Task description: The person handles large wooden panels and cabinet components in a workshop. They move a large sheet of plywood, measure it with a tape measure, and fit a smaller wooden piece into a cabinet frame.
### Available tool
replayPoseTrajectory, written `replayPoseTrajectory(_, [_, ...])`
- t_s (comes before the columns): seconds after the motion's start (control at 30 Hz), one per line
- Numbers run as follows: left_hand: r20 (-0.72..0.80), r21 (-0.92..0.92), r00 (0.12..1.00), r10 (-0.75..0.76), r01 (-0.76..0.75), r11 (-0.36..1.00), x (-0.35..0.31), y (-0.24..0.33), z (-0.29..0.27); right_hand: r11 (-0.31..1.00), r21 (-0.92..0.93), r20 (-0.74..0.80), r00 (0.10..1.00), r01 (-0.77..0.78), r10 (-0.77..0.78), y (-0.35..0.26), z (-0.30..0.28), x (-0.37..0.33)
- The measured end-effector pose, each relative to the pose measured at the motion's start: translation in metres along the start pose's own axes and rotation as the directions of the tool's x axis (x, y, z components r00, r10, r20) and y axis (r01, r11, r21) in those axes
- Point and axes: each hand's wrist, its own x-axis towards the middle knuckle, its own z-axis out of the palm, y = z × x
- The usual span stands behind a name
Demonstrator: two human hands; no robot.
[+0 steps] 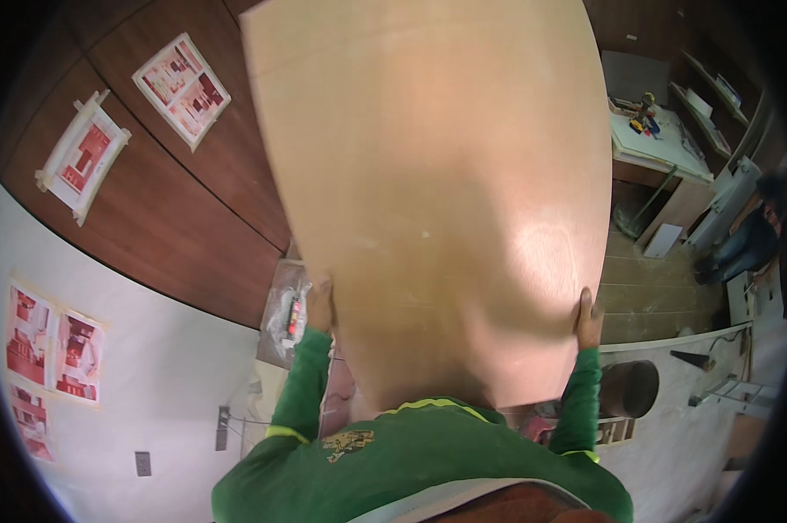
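A large, pale wooden sheet, apparently plywood [428, 157], fills the middle of the view and reaches from my chest up past the top edge. My left hand [321, 303] grips its left edge low down, with most fingers hidden. On the opposite edge my right hand [590, 319] holds the sheet at about the same height, fingertips showing along the side. Both forearms, in green sleeves, come up from below. Beside my left hand lies a clear plastic bag [287, 305] with a red and black item on it.
Dark wood panels [193, 209] with taped-up printed sheets [184, 90] stand at the left, beside a white wall [132, 349]. Far right, a worktable [659, 144] bears a yellow cordless drill [644, 118]. A person [746, 240] is at the right edge. Near my right arm stands a dark bucket [630, 389].
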Motion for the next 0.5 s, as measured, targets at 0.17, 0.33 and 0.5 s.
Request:
replayPoseTrajectory(0.17, [0.041,0.085,0.998,0.041,-0.044,0.995,0.061,-0.045,0.121,0.992,-0.022,-0.162,0.979,-0.128,0.123,0.059,-0.034,0.04])
replayPoseTrajectory(0.33, [0.062,0.129,0.998,0.003,-0.011,0.992,0.158,-0.085,0.171,0.979,-0.175,-0.155,0.985,-0.104,0.077,0.049,-0.035,0.108])
replayPoseTrajectory(0.5, [0.134,0.05,0.985,-0.112,0.106,0.993,0.225,-0.109,0.215,0.922,-0.362,-0.133,0.987,-0.134,0.091,0.049,-0.036,0.18])
